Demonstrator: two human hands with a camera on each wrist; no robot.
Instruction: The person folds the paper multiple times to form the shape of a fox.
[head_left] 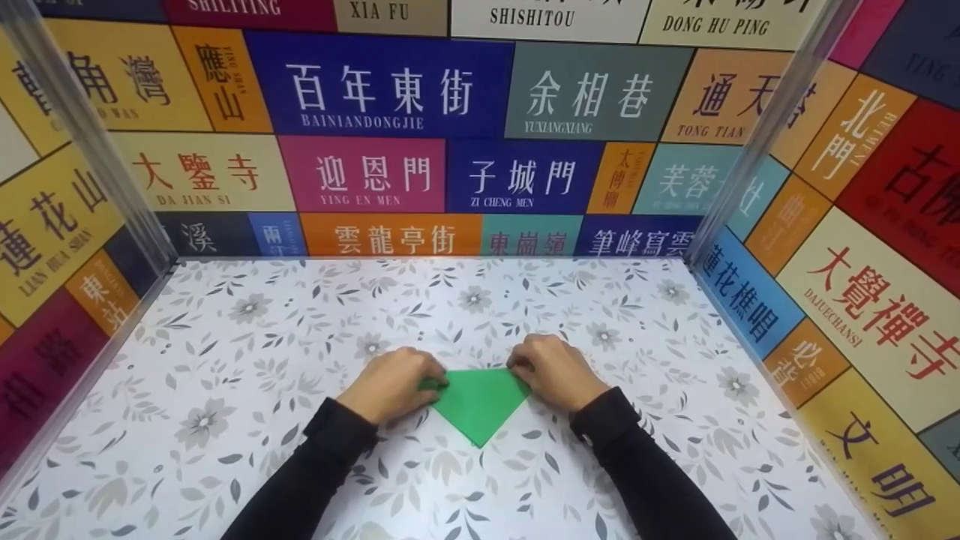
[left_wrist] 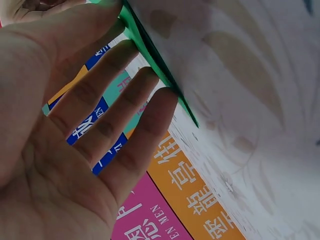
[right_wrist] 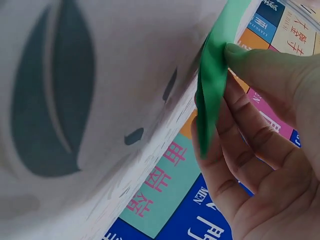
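Note:
A green sheet of paper (head_left: 481,401), folded into a triangle, lies on the patterned table with one point toward me and its long edge away. My left hand (head_left: 401,384) pinches its left corner between thumb and fingers. In the left wrist view, that hand's fingertips meet the edge of the paper (left_wrist: 155,57), where a narrow gap shows between layers. At the right corner my right hand (head_left: 559,371) pinches the paper too. The right wrist view has the thumb on the slightly raised paper (right_wrist: 215,75), with the other fingers behind it.
The white tabletop (head_left: 247,360) carries a grey leaf-and-flower print. Behind it rises a wall of colourful sign panels (head_left: 375,172), with similar side walls (head_left: 862,300) at left and right. Clear strips (head_left: 739,195) run along the corners.

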